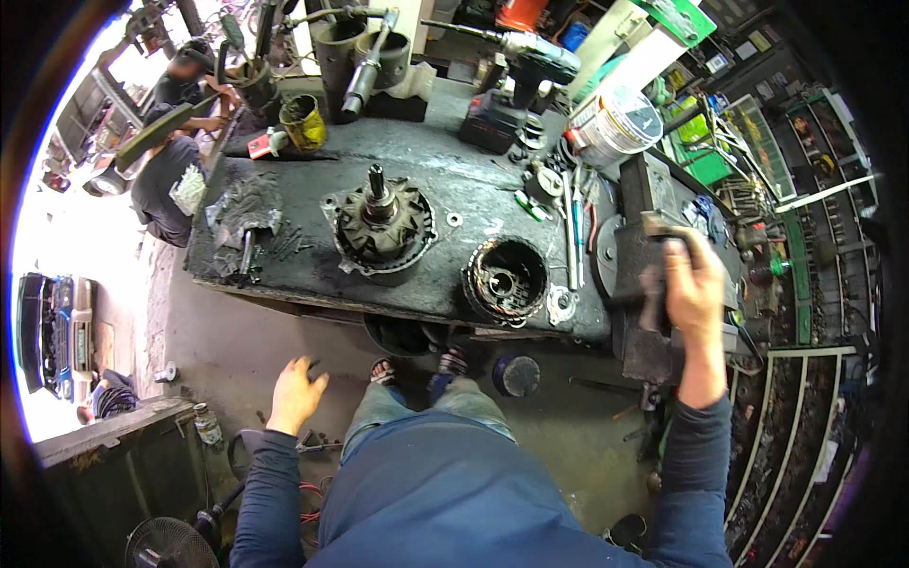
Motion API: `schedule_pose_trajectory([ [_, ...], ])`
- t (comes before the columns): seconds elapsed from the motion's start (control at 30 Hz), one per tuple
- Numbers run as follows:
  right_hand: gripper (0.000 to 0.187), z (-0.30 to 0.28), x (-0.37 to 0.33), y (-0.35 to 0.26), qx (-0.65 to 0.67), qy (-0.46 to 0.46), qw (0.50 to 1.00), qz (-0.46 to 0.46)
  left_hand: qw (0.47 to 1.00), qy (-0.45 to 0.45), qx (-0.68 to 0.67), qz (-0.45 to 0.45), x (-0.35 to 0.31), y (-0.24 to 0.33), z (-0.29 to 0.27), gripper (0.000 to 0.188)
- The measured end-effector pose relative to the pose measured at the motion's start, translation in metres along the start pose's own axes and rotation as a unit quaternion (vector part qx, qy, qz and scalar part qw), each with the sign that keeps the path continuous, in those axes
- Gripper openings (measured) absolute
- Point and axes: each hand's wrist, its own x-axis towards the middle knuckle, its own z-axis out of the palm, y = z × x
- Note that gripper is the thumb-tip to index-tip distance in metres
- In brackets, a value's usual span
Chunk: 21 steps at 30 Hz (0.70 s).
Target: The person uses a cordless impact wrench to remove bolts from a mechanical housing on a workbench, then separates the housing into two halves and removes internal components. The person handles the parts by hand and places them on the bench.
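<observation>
My right hand (693, 289) is up at the right end of the desk (473, 189), fingers curled round a dark metal block (653, 284) that sits in the bench vise (644, 322) there; I have hold of it from the top, thumb side toward me. My left hand (295, 393) hangs low over the concrete floor (237, 350), fingers loosely spread, holding nothing and touching nothing.

On the greasy black desk in front of me stands a finned rotor with an upright shaft (382, 222), and just to its right a round housing (505, 279) lying open side up, with rings and a hub visible inside. A small washer (454, 219) lies between them.

At the back left of the desk sits a yellow tin can (303, 121); I cannot tell what is in it. Behind it are two dark cylindrical sleeves (355, 47), with a grey tool handle (365, 71) resting across them. A white plastic bucket with a dark label (617, 125) stands at the back right, beside a cordless drill (530, 62). Green boxes (705, 161) sit on the shelving farther right.

Another person (175, 161) leans at the far left end of the desk.
</observation>
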Motion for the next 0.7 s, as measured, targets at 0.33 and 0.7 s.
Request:
schedule_pose_trajectory([
  [0.33,0.026,0.143,0.035,-0.025,-0.271,-0.165,0.878,-0.358,0.878,0.062,-0.019,0.474,0.06,0.233,-0.006,0.037],
  [0.7,0.019,0.194,0.062,0.017,-0.182,-0.261,0.816,-0.482,0.853,0.067,0.023,0.517,0.099,0.258,0.015,0.037],
])
